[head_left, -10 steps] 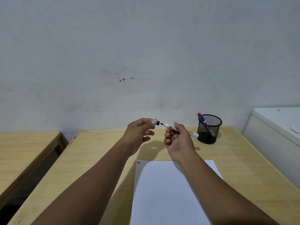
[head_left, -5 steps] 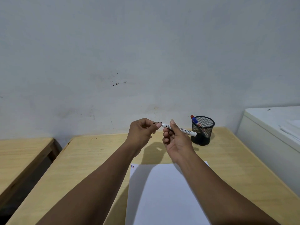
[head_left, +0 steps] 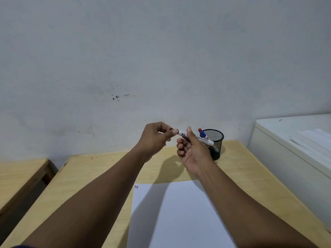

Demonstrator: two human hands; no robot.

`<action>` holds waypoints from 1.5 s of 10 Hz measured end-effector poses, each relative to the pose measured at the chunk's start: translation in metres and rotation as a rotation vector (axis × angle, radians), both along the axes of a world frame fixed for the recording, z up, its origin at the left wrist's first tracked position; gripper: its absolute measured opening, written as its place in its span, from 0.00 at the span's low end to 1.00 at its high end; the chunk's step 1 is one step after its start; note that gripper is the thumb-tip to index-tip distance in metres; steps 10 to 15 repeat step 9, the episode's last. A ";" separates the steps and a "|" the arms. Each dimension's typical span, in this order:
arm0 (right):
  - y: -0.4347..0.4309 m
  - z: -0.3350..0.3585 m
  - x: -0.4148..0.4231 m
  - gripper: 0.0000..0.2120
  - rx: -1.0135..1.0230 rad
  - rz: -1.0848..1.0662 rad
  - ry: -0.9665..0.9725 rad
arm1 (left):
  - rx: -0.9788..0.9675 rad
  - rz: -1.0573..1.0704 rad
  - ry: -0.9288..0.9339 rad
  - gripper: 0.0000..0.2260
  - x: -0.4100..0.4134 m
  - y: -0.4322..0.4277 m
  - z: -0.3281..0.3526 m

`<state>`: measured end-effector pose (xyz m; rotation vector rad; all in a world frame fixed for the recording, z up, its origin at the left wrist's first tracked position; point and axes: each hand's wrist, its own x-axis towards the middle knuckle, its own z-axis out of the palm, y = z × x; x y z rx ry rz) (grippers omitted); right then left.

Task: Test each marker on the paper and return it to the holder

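Note:
My right hand (head_left: 192,151) holds a white marker (head_left: 206,139) by its barrel, raised above the desk and lying roughly level. My left hand (head_left: 155,138) pinches the marker's black cap (head_left: 174,130) at the marker's left end; the cap sits against the barrel. A black mesh holder (head_left: 215,140) stands behind my right hand, with a blue marker (head_left: 203,134) and a red marker (head_left: 199,130) sticking out. A white sheet of paper (head_left: 179,215) lies on the desk below my arms, with short blue, red and dark strokes (head_left: 136,187) at its top left corner.
The light wooden desk (head_left: 93,176) runs up to a grey wall. A second wooden table (head_left: 19,174) stands to the left across a gap. A white cabinet (head_left: 293,149) with papers on top borders the desk on the right.
My left hand has brought the black cap onto the marker's tip, which was bare a second ago. The view has shifted slightly.

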<state>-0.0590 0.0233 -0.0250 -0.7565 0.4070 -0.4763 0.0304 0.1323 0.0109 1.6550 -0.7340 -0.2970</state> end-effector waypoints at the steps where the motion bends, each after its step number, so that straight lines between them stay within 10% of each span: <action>1: -0.007 0.004 -0.009 0.28 -0.057 -0.002 0.081 | -0.037 0.022 -0.113 0.09 0.001 -0.014 0.024; 7: -0.103 -0.034 -0.051 0.18 -0.085 -0.333 0.268 | 0.437 -0.001 -0.625 0.06 -0.007 -0.138 -0.008; 15: -0.095 -0.039 -0.046 0.16 -0.108 -0.306 0.275 | 0.454 -0.001 -0.611 0.19 -0.010 -0.130 -0.016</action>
